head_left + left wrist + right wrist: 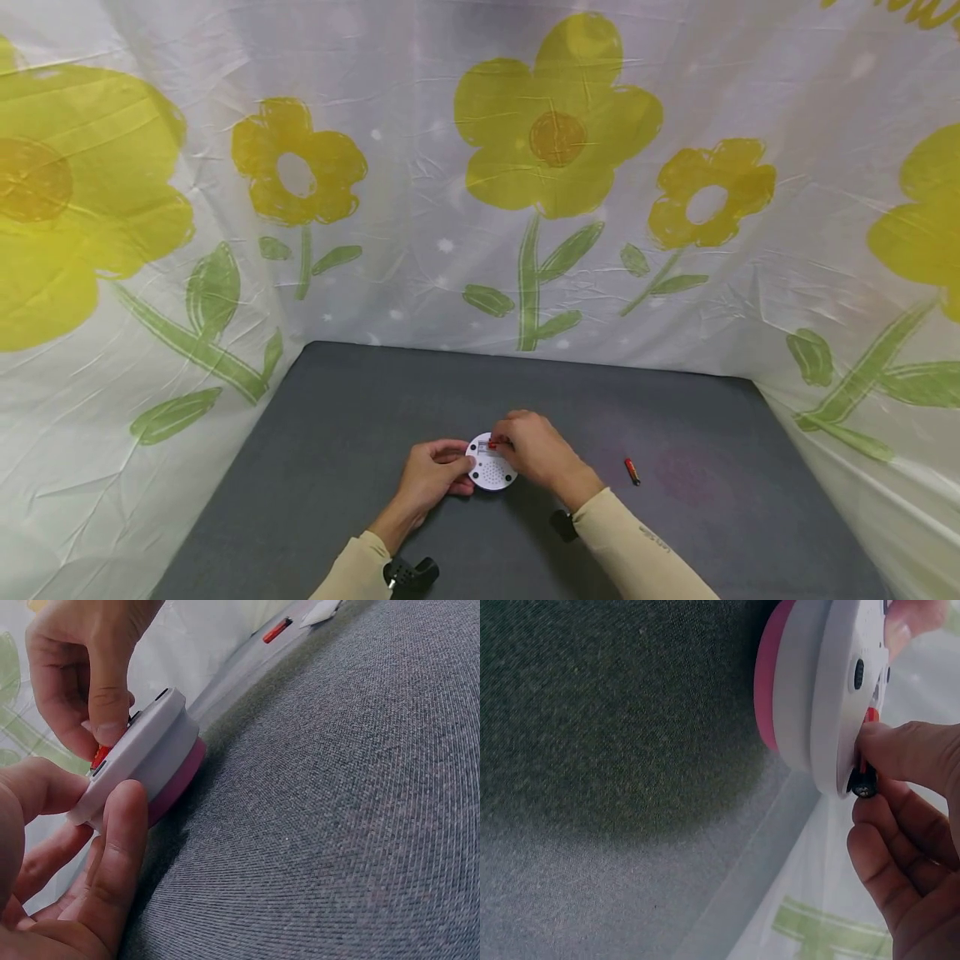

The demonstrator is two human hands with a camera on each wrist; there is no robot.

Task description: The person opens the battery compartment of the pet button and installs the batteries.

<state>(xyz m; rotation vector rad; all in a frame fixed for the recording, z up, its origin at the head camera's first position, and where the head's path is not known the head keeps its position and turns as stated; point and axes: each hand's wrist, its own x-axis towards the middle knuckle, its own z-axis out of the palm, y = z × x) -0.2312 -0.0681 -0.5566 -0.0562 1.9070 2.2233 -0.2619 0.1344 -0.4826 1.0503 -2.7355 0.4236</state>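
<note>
A round white device (492,475) with a pink far side, black feet and a patch of small holes sits over the table, its battery compartment facing up. My left hand (431,479) grips its left edge, thumb on the white face and fingers below the rim. Between the thumb and fingers of my right hand (542,452) is a small red and black battery (865,780), pinched at the compartment. It lies along the opening in the right wrist view; whether it is fully seated I cannot tell. A second red and black battery (632,472) lies on the table to the right.
The dark grey cloth-covered table (360,400) runs back to a white curtain (405,275) printed with yellow flowers, which also hangs at both sides. Black straps with small devices (411,575) are on the wrists.
</note>
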